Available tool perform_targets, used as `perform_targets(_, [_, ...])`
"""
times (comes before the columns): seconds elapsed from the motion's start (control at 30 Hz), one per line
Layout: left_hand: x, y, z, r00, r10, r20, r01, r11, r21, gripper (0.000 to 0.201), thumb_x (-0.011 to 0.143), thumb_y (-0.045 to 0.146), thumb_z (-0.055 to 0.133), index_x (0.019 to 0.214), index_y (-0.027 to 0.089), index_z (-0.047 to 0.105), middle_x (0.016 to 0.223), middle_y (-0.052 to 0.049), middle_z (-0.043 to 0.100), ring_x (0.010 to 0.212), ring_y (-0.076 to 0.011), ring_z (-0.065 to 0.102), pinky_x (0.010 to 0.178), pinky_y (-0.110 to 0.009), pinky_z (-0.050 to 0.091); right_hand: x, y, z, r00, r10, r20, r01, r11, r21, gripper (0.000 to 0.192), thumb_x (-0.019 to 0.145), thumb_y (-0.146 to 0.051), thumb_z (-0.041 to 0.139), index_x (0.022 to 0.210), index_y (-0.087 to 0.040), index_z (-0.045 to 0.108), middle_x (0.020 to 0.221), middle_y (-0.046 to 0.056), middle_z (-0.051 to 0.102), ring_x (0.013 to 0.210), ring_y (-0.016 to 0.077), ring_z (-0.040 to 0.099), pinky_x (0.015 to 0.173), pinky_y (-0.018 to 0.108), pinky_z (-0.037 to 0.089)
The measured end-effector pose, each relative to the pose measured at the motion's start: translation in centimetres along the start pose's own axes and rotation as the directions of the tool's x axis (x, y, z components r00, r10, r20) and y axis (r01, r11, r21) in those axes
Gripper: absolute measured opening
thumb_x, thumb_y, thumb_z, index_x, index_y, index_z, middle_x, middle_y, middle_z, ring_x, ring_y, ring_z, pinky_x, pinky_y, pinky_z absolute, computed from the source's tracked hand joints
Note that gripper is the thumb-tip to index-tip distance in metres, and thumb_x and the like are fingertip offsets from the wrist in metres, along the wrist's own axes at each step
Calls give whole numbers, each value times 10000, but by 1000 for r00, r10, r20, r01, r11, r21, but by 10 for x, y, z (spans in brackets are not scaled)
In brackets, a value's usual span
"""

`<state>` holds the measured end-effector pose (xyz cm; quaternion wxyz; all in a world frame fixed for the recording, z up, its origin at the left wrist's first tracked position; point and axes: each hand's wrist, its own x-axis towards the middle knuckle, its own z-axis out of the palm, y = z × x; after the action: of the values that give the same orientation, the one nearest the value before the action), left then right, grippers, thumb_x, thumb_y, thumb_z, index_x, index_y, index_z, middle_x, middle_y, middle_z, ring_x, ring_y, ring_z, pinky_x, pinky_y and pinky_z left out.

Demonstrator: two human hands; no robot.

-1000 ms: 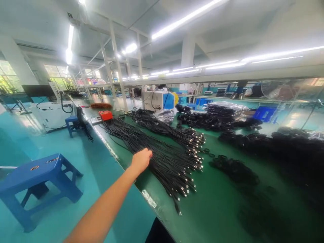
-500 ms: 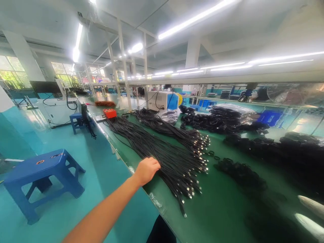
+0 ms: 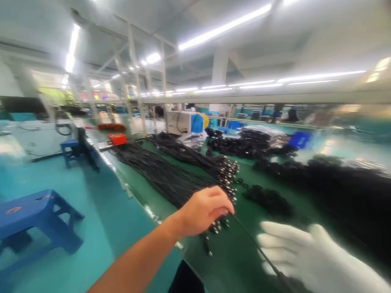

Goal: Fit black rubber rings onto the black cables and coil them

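My bare left hand (image 3: 204, 211) is closed, thumb and fingers pinching a thin black cable (image 3: 249, 234) drawn taut toward the lower right. Across the palm side of my right hand (image 3: 302, 252), in a white glove, runs the same cable. That hand has its fingers stretched out, not wrapped round it, and is blurred by motion. Beneath and behind my left hand lies a wide bundle of black cables (image 3: 159, 173) with metal plug ends, fanned over the green tabletop (image 3: 235, 260). My left hand hides some plugs.
Piles of coiled black cables (image 3: 330, 191) cover the right side of the table. A red box (image 3: 117, 138) sits at its far left edge, with a grey and blue machine (image 3: 180, 122) farther back. A blue stool (image 3: 39, 215) stands on the floor to the left.
My left hand has moved right from the bundle and now pulls a single cable. My gloved right hand has come further into view from the lower right. The view has turned slightly right.
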<state>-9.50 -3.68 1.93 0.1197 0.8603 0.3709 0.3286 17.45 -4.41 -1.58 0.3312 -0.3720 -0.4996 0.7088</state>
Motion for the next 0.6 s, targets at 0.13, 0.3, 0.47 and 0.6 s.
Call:
perform_targets(0.13, [35,13,24,1000,-19,2,18,986,166,233,908,196,424,961,226,649,958,-29,626,902,-171,549,835,-291,368,3,6,17,906,89,413,-187,961,205,348,834,-334,534,1101,-116,583,953,168,657,777,269,673,599,407,538])
perform_targets(0.3, [56,16,50,933,39,358,-52,998,27,169,883,233,514,840,240,677,844,17,653,843,-152,558,829,-277,354,15,26,12,855,81,513,-323,856,404,336,852,-265,464,1075,-35,564,888,153,682,782,257,684,628,403,550])
perform_targets(0.47, [65,19,61,933,113,341,-65,987,-150,161,877,189,529,828,217,679,864,14,645,886,-135,553,889,-263,345,23,40,2,788,24,616,-378,807,453,395,768,-209,519,1123,-35,539,957,167,676,865,289,670,680,443,539])
perform_targets(0.6, [76,19,78,944,165,285,-116,977,-180,177,892,217,513,854,207,686,877,0,646,893,-137,554,887,-262,358,26,45,-5,729,-60,681,-405,765,501,434,762,-275,566,1113,-21,554,964,192,673,849,310,675,647,443,546])
